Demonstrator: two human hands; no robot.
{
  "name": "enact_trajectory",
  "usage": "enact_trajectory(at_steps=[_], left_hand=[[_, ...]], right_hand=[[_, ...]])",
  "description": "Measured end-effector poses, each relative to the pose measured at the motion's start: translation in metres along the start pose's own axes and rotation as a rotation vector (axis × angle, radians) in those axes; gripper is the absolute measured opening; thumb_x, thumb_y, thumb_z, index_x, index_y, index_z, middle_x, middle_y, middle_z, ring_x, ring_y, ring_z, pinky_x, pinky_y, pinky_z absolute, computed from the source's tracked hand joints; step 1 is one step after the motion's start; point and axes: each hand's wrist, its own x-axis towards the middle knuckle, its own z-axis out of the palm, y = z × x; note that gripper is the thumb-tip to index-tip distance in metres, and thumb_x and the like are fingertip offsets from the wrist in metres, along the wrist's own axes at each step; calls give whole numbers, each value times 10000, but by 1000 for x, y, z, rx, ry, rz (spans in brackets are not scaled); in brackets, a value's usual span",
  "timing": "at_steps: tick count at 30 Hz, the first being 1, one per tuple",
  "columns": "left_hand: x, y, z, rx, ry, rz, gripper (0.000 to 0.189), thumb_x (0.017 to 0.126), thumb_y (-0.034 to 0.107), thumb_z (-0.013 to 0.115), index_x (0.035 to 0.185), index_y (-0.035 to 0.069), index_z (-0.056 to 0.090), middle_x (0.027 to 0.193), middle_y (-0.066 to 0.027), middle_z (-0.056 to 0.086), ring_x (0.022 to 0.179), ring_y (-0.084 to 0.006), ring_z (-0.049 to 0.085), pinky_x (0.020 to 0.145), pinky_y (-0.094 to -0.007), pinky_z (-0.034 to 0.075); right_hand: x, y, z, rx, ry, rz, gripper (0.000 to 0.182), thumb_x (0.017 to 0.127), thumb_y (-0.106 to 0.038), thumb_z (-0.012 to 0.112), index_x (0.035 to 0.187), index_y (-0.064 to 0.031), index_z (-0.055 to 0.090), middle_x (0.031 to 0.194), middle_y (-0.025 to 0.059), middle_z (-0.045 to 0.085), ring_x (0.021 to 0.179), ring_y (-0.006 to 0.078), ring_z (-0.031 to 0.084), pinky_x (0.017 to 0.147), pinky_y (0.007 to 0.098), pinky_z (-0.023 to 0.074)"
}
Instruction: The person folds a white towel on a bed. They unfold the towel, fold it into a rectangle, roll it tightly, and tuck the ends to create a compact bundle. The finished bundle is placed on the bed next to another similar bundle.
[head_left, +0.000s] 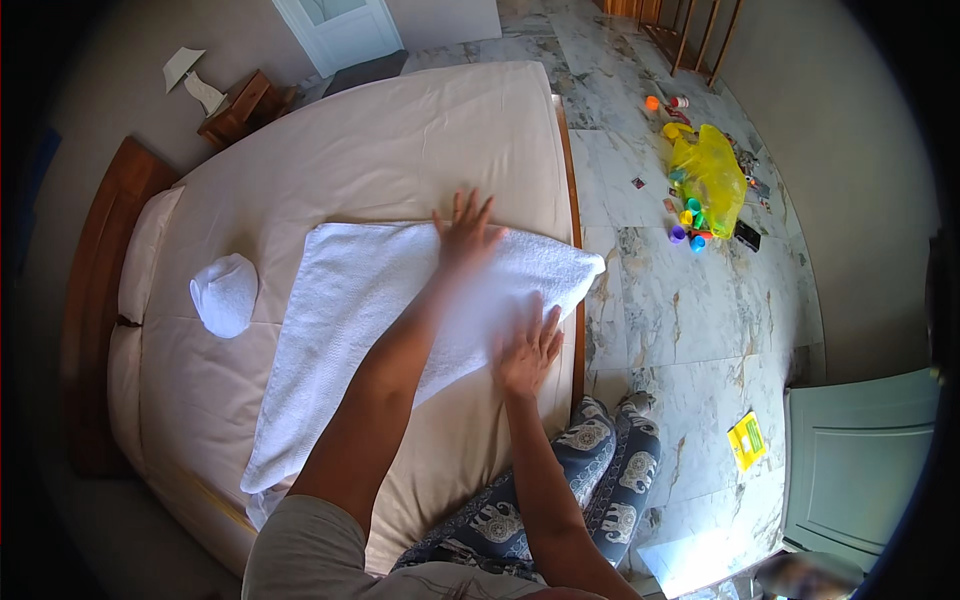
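A white terry towel (330, 322) lies spread over the beige bed sheet (405, 150), its right corner reaching the edge of the bed. My left hand (466, 232) rests flat across the towel's far edge, fingers apart and fingertips beyond it over the sheet. Nearer to me, my right hand (529, 349) is at the towel's near right edge with its fingers spread, holding nothing. The towel between the hands looks blurred. A folded or rolled white cloth (225, 296) sits apart on the sheet, towards the pillows (154, 255).
Right of the bed's wooden edge (570, 172), a yellow plastic bag (709, 176) and small colourful cups (677, 235) lie on the marble-patterned floor (675, 315). A yellow packet (746, 441) lies nearer. A wooden nightstand (244, 105) with a lamp (202, 91) stands beyond the bed.
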Motion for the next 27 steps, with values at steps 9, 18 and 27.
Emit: enact_trajectory(at_steps=[9, 18, 27], left_hand=[[-17, 64, -4, -541, 41, 347, 395, 970, 333, 386, 1348, 269, 477, 1478, 1, 348, 1391, -234, 264, 1107, -577, 96], [-121, -136, -56, 141, -78, -402, 648, 885, 583, 441, 1447, 291, 302, 1537, 8, 213, 1426, -264, 142, 1065, -655, 80], [-225, -238, -97, 106, 25, -487, 558, 942, 497, 395, 1448, 275, 309, 1535, -21, 221, 1407, -284, 203, 1087, -579, 151]], right_hand=[[8, 4, 18, 108, 221, -44, 454, 892, -105, 428, 1345, -134, 434, 1474, 64, 342, 1400, 279, 240, 1106, 518, 150], [12, 7, 12, 98, 86, -159, 430, 869, -158, 474, 1278, -268, 546, 1446, -46, 401, 1391, 204, 278, 1118, 528, 124], [30, 6, 18, 11, 89, 4, 526, 901, -524, 423, 1384, -315, 425, 1540, 40, 199, 1424, 353, 93, 1103, 586, 130]])
